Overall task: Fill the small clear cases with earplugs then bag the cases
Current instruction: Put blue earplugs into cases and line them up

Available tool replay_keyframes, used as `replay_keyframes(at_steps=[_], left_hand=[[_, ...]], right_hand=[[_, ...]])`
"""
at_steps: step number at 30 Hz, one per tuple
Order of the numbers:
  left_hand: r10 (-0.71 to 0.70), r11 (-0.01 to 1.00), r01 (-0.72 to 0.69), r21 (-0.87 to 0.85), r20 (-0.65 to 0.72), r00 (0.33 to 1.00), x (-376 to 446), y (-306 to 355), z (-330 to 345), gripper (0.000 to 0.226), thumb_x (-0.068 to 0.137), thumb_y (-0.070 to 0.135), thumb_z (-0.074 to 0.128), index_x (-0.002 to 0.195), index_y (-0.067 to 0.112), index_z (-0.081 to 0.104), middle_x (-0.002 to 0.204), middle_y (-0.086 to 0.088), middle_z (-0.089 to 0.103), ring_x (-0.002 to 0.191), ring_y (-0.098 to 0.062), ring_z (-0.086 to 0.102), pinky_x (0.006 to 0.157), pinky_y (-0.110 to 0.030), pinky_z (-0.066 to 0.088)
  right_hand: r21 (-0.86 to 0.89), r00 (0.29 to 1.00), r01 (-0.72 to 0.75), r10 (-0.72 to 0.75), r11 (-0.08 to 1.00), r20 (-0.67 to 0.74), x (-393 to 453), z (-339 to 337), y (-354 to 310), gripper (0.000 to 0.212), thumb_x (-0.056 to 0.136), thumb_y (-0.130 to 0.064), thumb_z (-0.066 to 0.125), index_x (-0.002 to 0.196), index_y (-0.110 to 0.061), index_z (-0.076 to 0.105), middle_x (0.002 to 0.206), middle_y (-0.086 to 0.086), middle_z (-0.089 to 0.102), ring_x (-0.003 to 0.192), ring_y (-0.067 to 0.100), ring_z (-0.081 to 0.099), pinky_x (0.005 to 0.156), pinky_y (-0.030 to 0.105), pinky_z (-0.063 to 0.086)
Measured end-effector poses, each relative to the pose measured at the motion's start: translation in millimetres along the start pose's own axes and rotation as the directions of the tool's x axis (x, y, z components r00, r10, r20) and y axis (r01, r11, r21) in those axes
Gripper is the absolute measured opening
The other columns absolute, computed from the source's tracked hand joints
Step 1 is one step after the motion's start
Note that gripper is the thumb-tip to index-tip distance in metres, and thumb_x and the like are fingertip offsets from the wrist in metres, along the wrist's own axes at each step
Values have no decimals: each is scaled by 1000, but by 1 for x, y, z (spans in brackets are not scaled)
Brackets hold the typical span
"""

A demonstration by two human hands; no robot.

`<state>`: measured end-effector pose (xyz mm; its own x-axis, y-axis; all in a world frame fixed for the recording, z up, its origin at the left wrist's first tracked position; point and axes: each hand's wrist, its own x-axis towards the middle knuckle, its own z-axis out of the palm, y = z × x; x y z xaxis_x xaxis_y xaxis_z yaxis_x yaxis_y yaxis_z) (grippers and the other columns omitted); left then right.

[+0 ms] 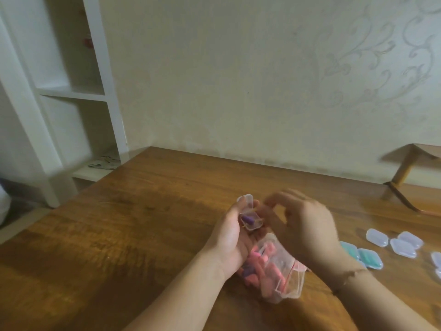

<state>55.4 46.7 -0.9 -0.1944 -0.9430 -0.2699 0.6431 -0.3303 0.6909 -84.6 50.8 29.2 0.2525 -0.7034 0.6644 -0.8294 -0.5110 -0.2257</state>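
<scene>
Head view: left hand (230,231) cradles open clear case (249,217), 1 purple earplug (248,220) inside, plus earplug bag (276,271) beneath. Right hand (307,225) hovers just beside, fingers curled, contents hidden by blur. Risk: case tips, plug drops onto table (143,223).

Purple earplug (248,220); pink earplugs (259,259), teal cases (370,258), wood-grain table (143,223); wallpaper (358,68) apparently floral-scrolled.

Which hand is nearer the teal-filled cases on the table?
Right. The right hand hovers just left of the teal-filled cases, its wrist beside them; the left hand is farther left, gripping the open case.
</scene>
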Motion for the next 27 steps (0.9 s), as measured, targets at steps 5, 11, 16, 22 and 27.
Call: replay_keyframes(at_steps=[5,11,16,22,27], left_hand=[[-13,1000,12,-11,-97,995,3,-1,4,36,97,36,57,115,6,66,94,-16,69,82,-25,67,83,-36,54],[-17,992,-1,-124,-144,990,4,0,7,43,97,40,53,118,4,66,95,-15,65,76,-22,62,74,-34,51],[-13,989,-11,-146,-160,987,4,-3,5,47,96,45,53,120,7,66,96,-13,64,86,-23,59,78,-34,47],[-45,990,24,-140,-145,988,6,-4,2,49,95,50,53,117,8,68,94,-13,67,91,-26,62,92,-44,53],[-76,974,51,-220,-107,991,11,-6,-2,52,94,49,55,121,7,66,90,-14,65,84,-25,60,107,-47,43]], right_hand=[[263,1000,6,2,965,-28,-40,-41,26,19,79,-35,57,62,-28,62,102,-14,62,88,12,54,69,23,40],[174,919,176,-225,969,325,-67,-18,46,11,80,-38,62,78,-40,73,152,-16,34,140,23,29,100,45,41],[46,925,230,-233,972,302,-63,8,36,26,74,-40,54,54,-26,62,156,-7,29,136,25,33,90,49,50],[-127,904,298,-236,946,357,-59,18,12,32,62,-54,80,82,-29,77,151,-5,34,128,22,38,86,39,54],[-157,902,281,-205,947,381,-57,17,7,31,56,-52,80,79,-33,77,142,-4,48,125,25,41,81,39,55]])
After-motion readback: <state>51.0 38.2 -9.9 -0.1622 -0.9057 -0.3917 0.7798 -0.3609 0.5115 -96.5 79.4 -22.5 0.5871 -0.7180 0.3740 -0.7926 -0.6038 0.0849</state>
